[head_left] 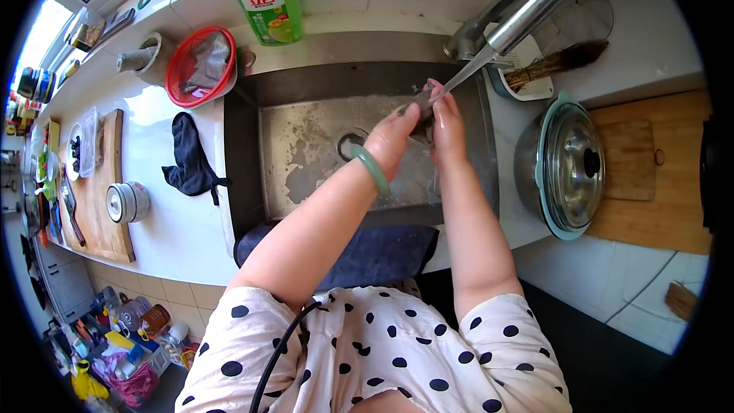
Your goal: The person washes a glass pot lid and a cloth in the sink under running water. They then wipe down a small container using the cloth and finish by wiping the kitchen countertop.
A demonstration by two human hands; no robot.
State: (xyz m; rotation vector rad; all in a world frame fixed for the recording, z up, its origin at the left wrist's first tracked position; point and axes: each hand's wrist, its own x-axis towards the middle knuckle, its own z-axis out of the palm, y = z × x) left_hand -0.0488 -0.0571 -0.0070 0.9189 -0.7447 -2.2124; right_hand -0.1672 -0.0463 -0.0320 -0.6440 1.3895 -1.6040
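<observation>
Water runs from the chrome faucet [527,19] onto my hands at the upper right of the sink [306,176]. Between my left hand [388,140] and my right hand [449,126] is a small, wet, grey-brown piece [421,128], mostly covered by my fingers; its exact kind is hidden. Both hands are closed around it, fingertips close together just under the stream. A green bangle [370,170] circles my left wrist. Left of the sink, a red basket [173,76] holds a similar-looking grey piece [208,61].
Dish soap [269,11] stands behind the sink. On the left counter are a stone mortar [157,69], dark cloth glove [187,157], lidded jar [128,203] and cutting board [107,183]. To the right are a lidded pot [569,168] and a bristle brush [566,61]. A dark towel [344,252] hangs over the front edge.
</observation>
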